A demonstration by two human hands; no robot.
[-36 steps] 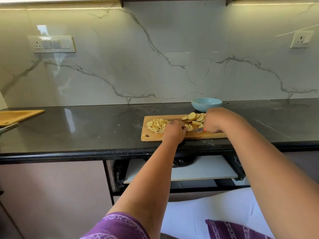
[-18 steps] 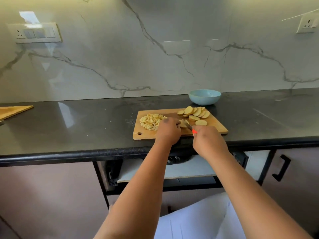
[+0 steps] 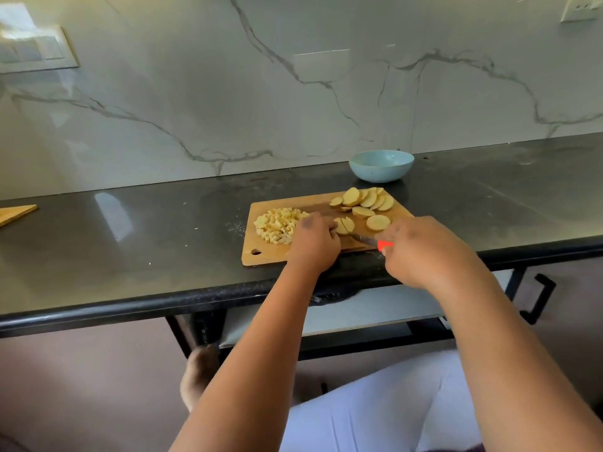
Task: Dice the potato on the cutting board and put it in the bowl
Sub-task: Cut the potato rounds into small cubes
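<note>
A dark, glossy bench (image 3: pixel 137 236) is running along a veined marble wall, carrying a wooden cutting board (image 3: pixel 261 252) near its front edge, a pale blue bowl (image 3: pixel 381 166) sitting just behind the board, and the corner of a second wooden board (image 3: pixel 16 213) lying at far left.

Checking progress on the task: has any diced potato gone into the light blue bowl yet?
No: the diced potato pile lies on the wooden cutting board, apart from the light blue bowl.

The cutting board (image 3: pixel 303 203) is smooth wood, the counter (image 3: pixel 130 230) is shiny black stone, the wall (image 3: pixel 195 93) is glossy marble, and the bowl (image 3: pixel 381 166) is smooth.
</note>
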